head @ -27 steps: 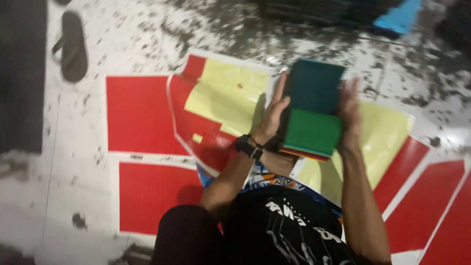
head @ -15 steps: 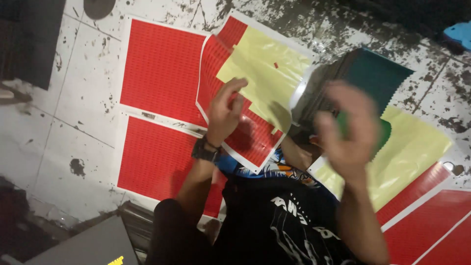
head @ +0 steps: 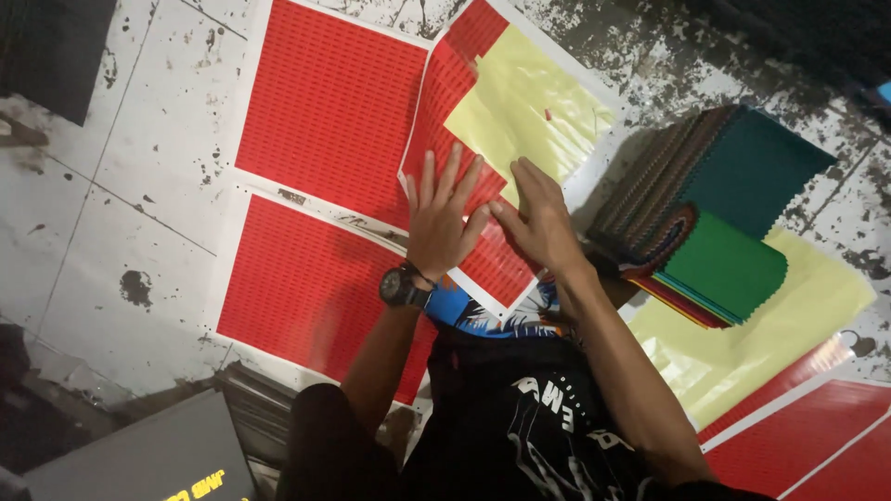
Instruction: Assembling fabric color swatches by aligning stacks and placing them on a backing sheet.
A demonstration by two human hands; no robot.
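On the stained tile floor [head: 111, 176], left hand [head: 444, 218] lay flat, fingers spread, pinning the red sheet [head: 455, 148]; right hand [head: 538, 218] open, palm down at the yellow backing [head: 529, 111], gripping nothing. Best to press evenly, peel slowly. Fabric swatch stack [head: 724, 213] crowded the right; more red sheets [head: 325, 102] lay left.

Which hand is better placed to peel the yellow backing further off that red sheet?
Probably the right hand: its fingers lie at the lower edge of the yellow backing. The left hand lies flat with fingers spread on the red sheet, beside the backing, so it looks better suited to holding the sheet down.
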